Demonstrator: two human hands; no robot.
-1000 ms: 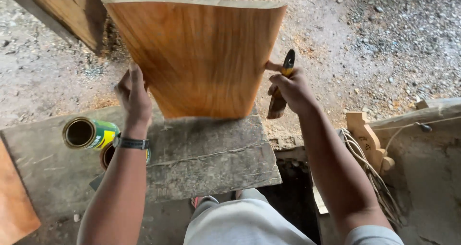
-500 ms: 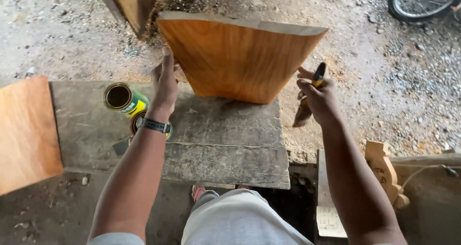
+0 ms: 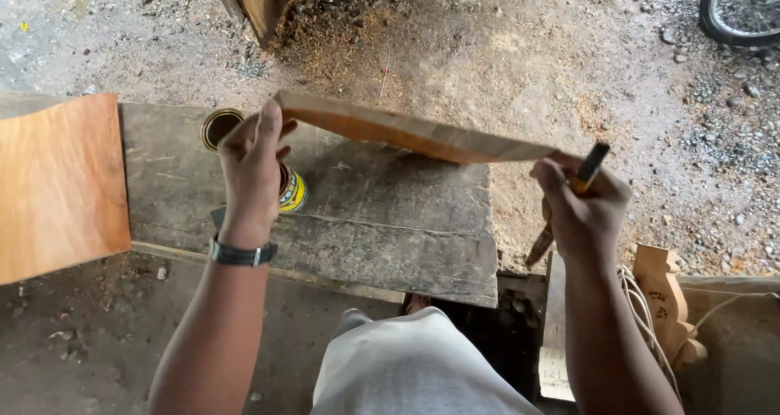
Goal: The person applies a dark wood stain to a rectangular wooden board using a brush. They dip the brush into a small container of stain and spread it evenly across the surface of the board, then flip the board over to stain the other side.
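Plank [image 3: 414, 134] between both hands — brush [image 3: 569, 204] too

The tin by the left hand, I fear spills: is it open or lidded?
Open: the tin stands upright on the workbench, its round mouth uncovered and dark inside. How full it is, cannot tell.

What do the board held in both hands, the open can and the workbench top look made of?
Board: wood, orange-brown stain or varnish on its face, paler bare edge showing grain. Open can: probably metal, judging by its thin shiny round rim; yellow printed side. Workbench top: rough grey weathered planks, cracked and unfinished.
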